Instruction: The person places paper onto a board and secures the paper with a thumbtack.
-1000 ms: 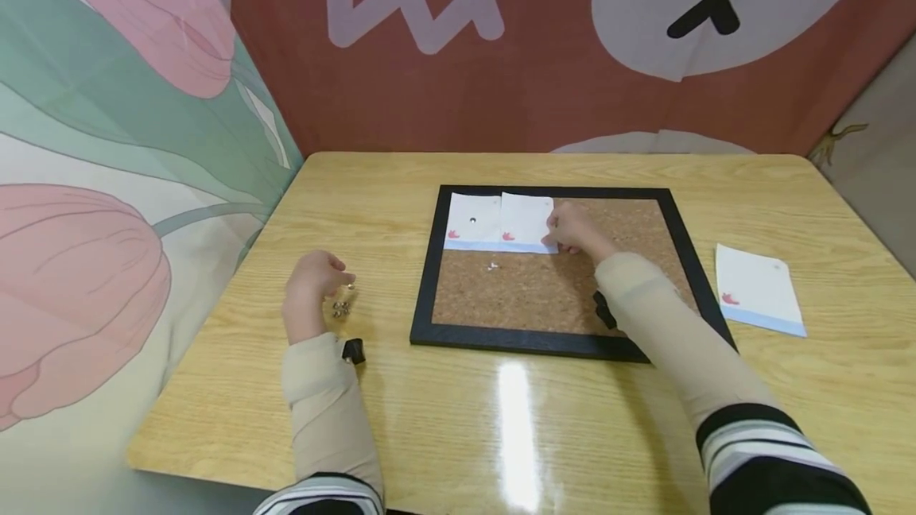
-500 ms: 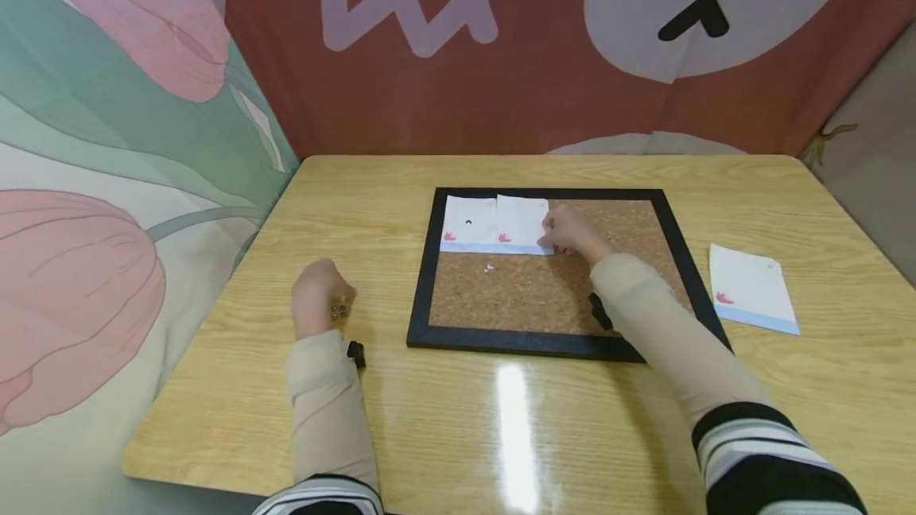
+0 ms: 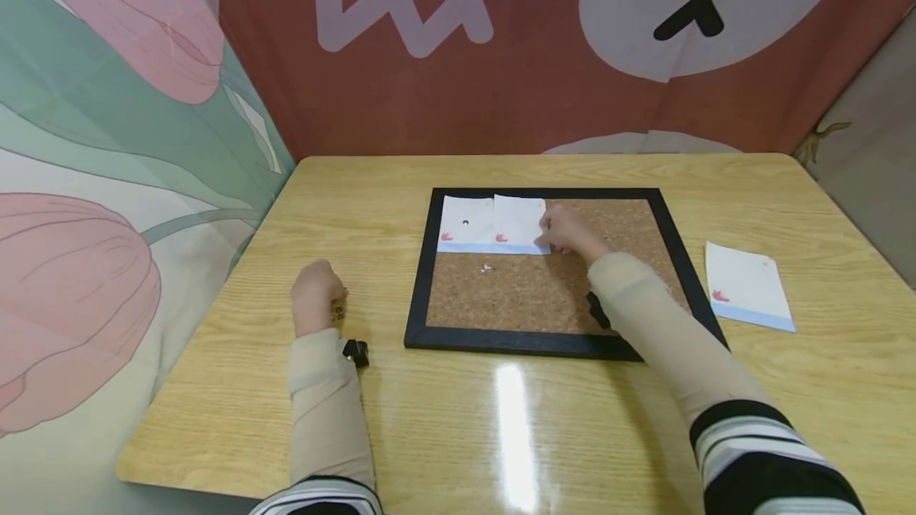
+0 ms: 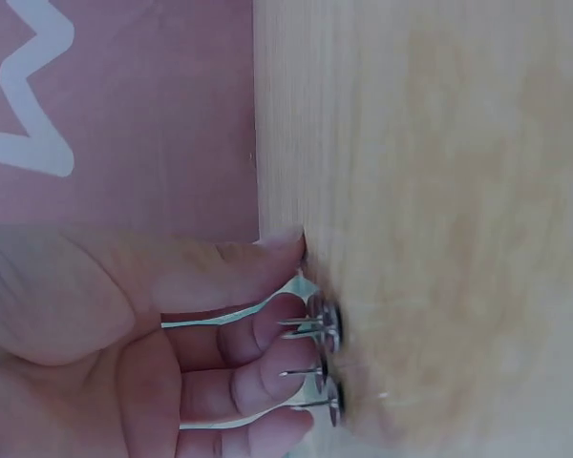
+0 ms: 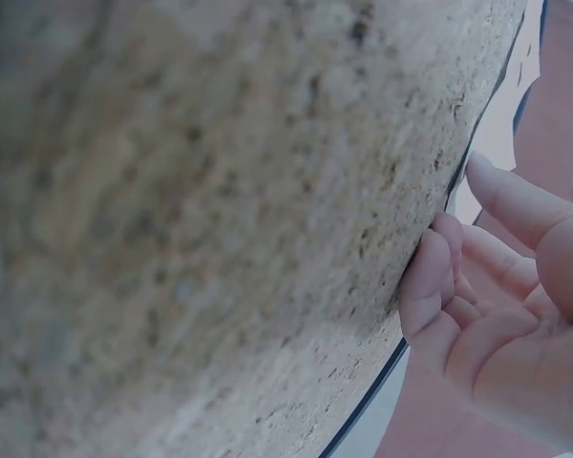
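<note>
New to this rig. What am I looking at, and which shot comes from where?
There's no robot: a person works with a bare left hand and right hand. The wide picture is taken from the person's head, looking forward and down. The two close-ups are taken from the wrists, each showing that hand's work.

On the wooden table lies a black-framed cork board. Two white sheets lie side by side at its upper left; the left one bears a small shiny dot, probably a tack. A third sheet lies on the table, right of the board.

The left hand is at several metal thumbtacks; whether it grips one is unclear. The right hand touches the second sheet's right edge; whether it pinches it, I can't tell.
</note>
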A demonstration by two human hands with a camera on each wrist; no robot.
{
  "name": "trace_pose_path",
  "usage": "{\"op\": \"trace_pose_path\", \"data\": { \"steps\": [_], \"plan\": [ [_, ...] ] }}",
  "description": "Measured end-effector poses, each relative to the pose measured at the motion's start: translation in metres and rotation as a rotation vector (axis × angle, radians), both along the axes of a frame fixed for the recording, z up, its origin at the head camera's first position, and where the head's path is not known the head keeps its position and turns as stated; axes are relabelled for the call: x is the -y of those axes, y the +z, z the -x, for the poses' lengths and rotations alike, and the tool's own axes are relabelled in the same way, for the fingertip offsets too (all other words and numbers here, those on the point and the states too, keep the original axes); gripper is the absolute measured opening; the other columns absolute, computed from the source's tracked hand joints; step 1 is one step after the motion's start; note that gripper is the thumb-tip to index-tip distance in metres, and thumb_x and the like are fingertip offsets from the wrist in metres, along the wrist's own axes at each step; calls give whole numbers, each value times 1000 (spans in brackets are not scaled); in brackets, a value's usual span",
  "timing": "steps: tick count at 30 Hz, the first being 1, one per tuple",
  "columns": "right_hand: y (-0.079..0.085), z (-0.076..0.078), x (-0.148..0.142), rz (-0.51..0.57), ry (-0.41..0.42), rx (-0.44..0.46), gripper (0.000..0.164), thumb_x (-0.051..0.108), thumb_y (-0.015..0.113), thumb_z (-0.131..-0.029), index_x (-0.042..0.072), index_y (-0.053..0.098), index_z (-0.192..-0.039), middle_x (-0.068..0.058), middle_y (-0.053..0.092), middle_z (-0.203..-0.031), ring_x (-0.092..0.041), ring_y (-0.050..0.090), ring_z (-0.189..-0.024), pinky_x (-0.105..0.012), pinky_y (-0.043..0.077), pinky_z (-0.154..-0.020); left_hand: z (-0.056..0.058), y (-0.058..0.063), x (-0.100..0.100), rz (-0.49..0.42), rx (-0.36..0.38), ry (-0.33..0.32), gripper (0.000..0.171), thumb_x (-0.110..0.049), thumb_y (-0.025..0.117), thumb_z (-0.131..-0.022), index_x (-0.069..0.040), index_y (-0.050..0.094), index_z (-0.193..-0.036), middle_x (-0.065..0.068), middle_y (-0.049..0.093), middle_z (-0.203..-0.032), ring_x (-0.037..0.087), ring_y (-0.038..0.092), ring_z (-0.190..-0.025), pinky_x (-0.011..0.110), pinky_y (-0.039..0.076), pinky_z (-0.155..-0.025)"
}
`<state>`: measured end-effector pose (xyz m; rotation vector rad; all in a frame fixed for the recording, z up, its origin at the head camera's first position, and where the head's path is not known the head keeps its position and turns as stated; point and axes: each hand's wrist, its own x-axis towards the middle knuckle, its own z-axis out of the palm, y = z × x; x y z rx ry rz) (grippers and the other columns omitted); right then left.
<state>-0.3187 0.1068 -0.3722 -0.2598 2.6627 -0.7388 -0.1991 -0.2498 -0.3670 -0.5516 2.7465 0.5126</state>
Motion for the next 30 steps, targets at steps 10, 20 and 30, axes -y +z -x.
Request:
{"op": "trace_pose_path", "data": {
  "steps": [10,20,30],
  "plan": [
    [1,1,-1,4,-8,21,37,10,65,-81,-6,54,-112,-14,53,-86,-15,51,-57,-25,45,-51,1,2,2,4,8,-10,18,-14,61,-83,5,61,-82,19,57,-88,25,46,-68,34,42,-55],
    [0,3,-1,1,-12,36,38,10,64,-82,-5,52,-114,-15,52,-89,-15,50,-58,-26,46,-53,0,3,1,24,-6,-10,11,-8,59,-75,2,56,-79,16,52,-80,25,45,-68,34,40,-53],
    [0,1,-1,-13,-20,43,35,12,63,-83,-4,52,-113,-14,52,-91,-17,51,-64,-27,46,-56,-3,5,-2,-5,-16,-23,12,-11,55,-78,0,51,-75,12,50,-73,23,45,-62,33,38,-52]
  ]
}}
